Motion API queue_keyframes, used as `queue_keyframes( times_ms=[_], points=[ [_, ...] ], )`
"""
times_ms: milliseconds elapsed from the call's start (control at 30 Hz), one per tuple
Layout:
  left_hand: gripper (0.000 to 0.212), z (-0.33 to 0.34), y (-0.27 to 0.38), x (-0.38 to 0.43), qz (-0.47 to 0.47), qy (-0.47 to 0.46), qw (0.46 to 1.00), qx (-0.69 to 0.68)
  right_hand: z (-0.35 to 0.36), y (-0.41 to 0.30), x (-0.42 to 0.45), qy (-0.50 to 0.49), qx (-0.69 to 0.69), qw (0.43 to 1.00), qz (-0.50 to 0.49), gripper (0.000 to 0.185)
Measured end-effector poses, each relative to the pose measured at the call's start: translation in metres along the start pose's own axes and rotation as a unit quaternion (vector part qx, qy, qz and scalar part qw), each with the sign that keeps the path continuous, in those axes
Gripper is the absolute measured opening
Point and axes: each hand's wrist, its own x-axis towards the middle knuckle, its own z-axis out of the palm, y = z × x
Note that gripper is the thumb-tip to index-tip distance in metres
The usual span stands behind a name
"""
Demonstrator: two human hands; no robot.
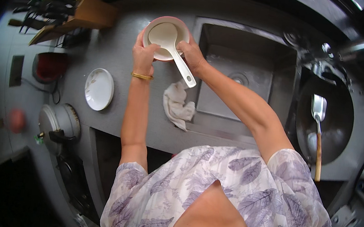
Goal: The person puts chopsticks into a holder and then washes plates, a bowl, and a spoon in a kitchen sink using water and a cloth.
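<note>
Between both hands is a white bowl (184, 33) with a pinkish rim, above the counter left of the sink. A white ladle (163, 34) lies in it, its handle slanting out over the near rim. My left hand (144, 52) grips the bowl's left side, the thumb over the rim near the ladle. On the right side my right hand (191, 53) grips the bowl, its thumb beside the ladle's neck. Fingers under the bowl are hidden. A crumpled white cloth (178, 104) lies on the counter below the ladle handle, and a white plate (99, 89) rests to the left.
A steel sink (218, 101) is set into the counter under my right forearm. Right of it sits a dark wok (304, 129) with a wooden-handled metal spatula (318, 131) across it. At left are a wooden knife block (93, 12) and a lidded pot (60, 120).
</note>
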Motion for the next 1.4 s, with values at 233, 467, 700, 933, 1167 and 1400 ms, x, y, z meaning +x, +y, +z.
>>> queue_keyframes(
  times_ms=[233,467,700,933,1167,1400],
  points=[
    [0.044,0.128,-0.041,-0.040,0.160,-0.149,0.970,0.106,-0.108,-0.035,-0.094,0.189,0.032,0.981,-0.036,0.044],
    [0.047,0.205,-0.190,-0.068,-0.084,-0.209,0.972,0.063,-0.195,-0.044,-0.162,0.378,0.021,0.922,0.083,0.066],
    [0.046,0.216,-0.256,-0.084,-0.118,-0.194,0.973,0.038,-0.263,0.011,-0.171,0.438,0.045,0.893,0.096,0.064],
    [0.047,0.210,-0.279,-0.083,-0.032,-0.196,0.974,0.111,-0.260,0.016,-0.175,0.440,0.038,0.881,0.168,0.049],
    [0.049,0.214,-0.281,-0.087,-0.087,-0.134,0.960,0.231,-0.202,0.000,-0.201,0.343,0.044,0.857,0.382,0.036],
    [0.058,0.195,-0.279,-0.066,-0.138,-0.245,0.864,0.418,-0.157,-0.046,-0.225,0.350,-0.254,0.866,0.250,0.021]
  ],
)
